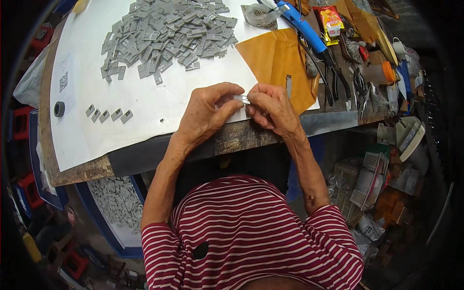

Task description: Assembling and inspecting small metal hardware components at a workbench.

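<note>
We hold one small grey part (pixel 241 98) at the near side of the desk (pixel 249 137), with our left grip (pixel 207 111) and right grip (pixel 274 109) both clamped on it. A heap of grey pieces (pixel 166 36) lies on the far side; five similar pieces (pixel 116 114) lie in a row at left.

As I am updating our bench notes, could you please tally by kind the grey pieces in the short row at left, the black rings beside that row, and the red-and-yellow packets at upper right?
Grey pieces in the row: 5
Black ring: 1
Red-and-yellow packet: 1
Total: 7
</note>
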